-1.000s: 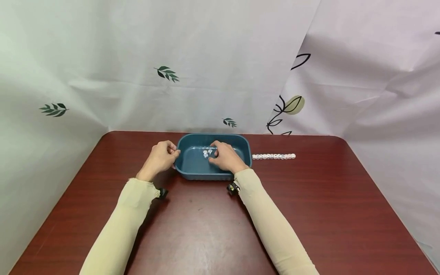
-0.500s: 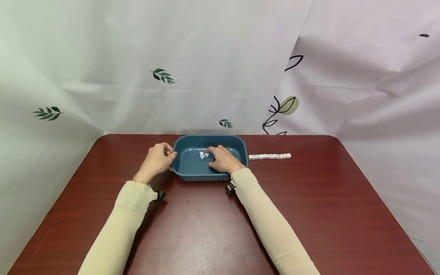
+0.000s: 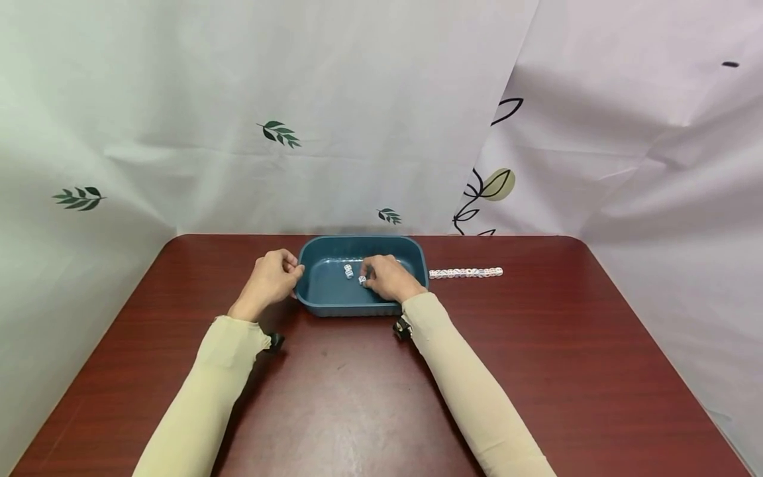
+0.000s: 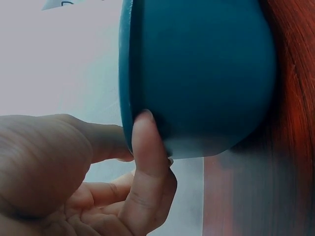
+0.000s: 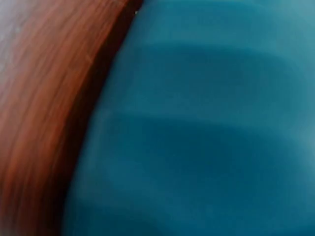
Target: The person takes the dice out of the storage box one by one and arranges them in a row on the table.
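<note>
A teal plastic tub [image 3: 329, 290] stands at the middle back of the red-brown table [image 3: 369, 397]. My left hand [image 3: 290, 269] pinches the tub's left rim; in the left wrist view the thumb lies on the outer wall of the tub [image 4: 206, 73] and my left hand [image 4: 134, 138] has a finger curled behind the lip. My right hand [image 3: 367, 278] reaches inside the tub, its fingertips pinching a small white die [image 3: 361, 281]. A second die [image 3: 348, 270] lies loose just left of it. The right wrist view shows only the blurred tub wall [image 5: 206, 128].
A straight row of several white dice [image 3: 465, 272] lies on the table right of the tub. White cloth with leaf prints [image 3: 278, 132] hangs close behind and at both sides. The table edge curves at the far corners.
The right hand has drawn slightly toward me inside the tub, taking one die with it, so the two dice now sit apart. The left hand keeps its hold on the rim.
</note>
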A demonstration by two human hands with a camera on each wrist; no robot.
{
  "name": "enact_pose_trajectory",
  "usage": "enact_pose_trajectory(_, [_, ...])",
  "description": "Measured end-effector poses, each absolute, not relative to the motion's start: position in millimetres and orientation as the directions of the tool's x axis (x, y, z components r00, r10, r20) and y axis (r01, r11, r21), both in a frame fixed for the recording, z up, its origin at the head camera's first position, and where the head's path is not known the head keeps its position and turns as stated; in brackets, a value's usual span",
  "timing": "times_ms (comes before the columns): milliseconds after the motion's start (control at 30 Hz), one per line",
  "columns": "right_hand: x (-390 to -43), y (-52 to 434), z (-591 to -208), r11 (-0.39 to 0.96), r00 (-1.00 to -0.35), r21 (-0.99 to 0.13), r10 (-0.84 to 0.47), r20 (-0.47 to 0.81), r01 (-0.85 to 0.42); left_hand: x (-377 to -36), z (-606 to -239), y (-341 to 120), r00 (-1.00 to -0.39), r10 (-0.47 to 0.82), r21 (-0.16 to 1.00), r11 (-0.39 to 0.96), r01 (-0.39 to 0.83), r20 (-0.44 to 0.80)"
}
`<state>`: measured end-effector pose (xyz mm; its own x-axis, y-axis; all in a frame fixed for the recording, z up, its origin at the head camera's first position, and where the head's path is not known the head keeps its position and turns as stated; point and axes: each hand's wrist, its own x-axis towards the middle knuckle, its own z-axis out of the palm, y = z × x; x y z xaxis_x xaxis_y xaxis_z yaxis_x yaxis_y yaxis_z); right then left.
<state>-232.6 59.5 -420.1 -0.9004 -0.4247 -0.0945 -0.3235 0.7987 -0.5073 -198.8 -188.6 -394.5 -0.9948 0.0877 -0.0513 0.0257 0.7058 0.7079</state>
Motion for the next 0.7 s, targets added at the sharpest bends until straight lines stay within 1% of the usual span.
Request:
enact_pose_trajectory(133, [-231.8, 62.0, -420.2, 0.786, -0.893, -0.512, -0.444, -0.078, -0.346, -198.8, -395.6, -188.6, -0.995, 0.085, 0.709, 0.705, 0.022, -0.055])
enact_pose_trajectory(367, [-234.2, 69.8, -419.5, 0.75, -0.86, -0.507, -0.51, -0.032, -0.425, -200.2, -396.1, -188.0, -0.995, 0.092, 0.71, 0.703, 0.03, -0.049])
enact_pose_trajectory(700, [-230.8, 82.6, -411.5, 0.719, -0.841, -0.507, -0.54, 0.024, -0.476, -199.9, -395.3, -188.8, -0.995, 0.084, 0.708, 0.706, 0.015, -0.062])
